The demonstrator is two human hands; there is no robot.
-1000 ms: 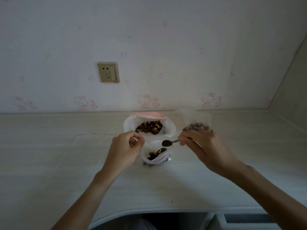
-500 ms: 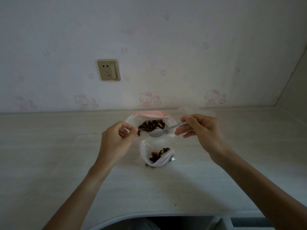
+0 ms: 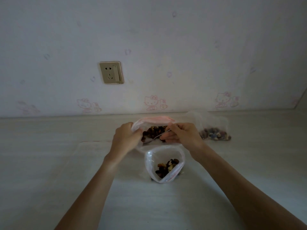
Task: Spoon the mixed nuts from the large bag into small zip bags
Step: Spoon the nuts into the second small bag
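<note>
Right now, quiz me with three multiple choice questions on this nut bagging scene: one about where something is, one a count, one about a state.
1. Where is the spoon?
A. in the large bag
B. flat on the counter
C. in the near small bag

2. How many bags holding nuts are in view?
A. one
B. two
C. three

3. What state is the near small bag in?
A. zipped shut
B. open, with some nuts at the bottom
C. open, with nothing inside

Answers:
1. A: the right hand holds the spoon with its bowl down among the large bag's nuts.
2. C: the large bag, the near small bag and the far bag on the right all show nuts.
3. B: its mouth gapes and a little heap of nuts lies inside.

The left hand grips the large bag's rim.
</note>
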